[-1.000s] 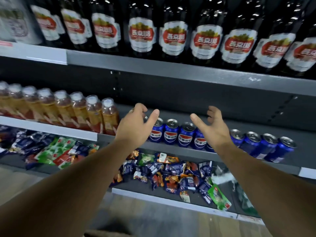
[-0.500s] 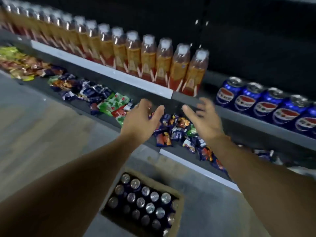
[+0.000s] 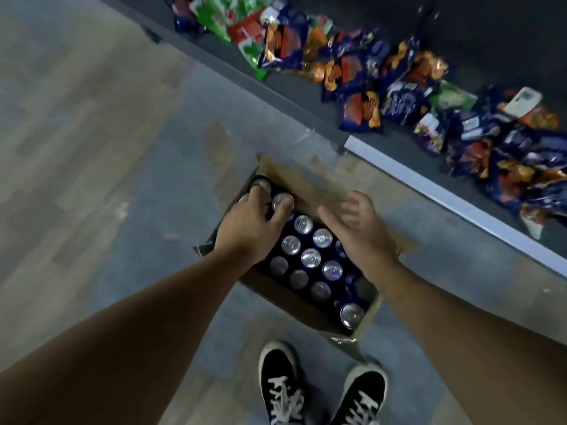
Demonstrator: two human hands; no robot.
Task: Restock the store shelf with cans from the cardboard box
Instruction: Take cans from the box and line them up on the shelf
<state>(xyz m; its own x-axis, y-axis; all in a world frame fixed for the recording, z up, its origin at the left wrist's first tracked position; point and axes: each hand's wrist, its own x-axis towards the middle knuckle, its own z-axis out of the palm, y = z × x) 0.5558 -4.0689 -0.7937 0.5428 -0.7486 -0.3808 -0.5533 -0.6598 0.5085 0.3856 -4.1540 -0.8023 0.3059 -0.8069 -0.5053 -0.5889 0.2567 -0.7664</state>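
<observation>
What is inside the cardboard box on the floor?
Upright cans with silver tops fill the cardboard box. The left hand and right hand cover some, so the full count is hidden.

Cans (image 3: 311, 257) sit packed rim to rim under the fingers of your left hand (image 3: 248, 228), too tight to slip a fingertip between, and the cardboard box (image 3: 366, 325) wall closes in just past those fingertips. Ahead of your right hand (image 3: 362, 237) fingers the box flap (image 3: 306, 182) lies open, then bare floor (image 3: 399, 210), then the shelf lip (image 3: 445, 197) with snack packets (image 3: 399, 96) heaped behind. Between your thumbs, open air over the middle cans.
</observation>
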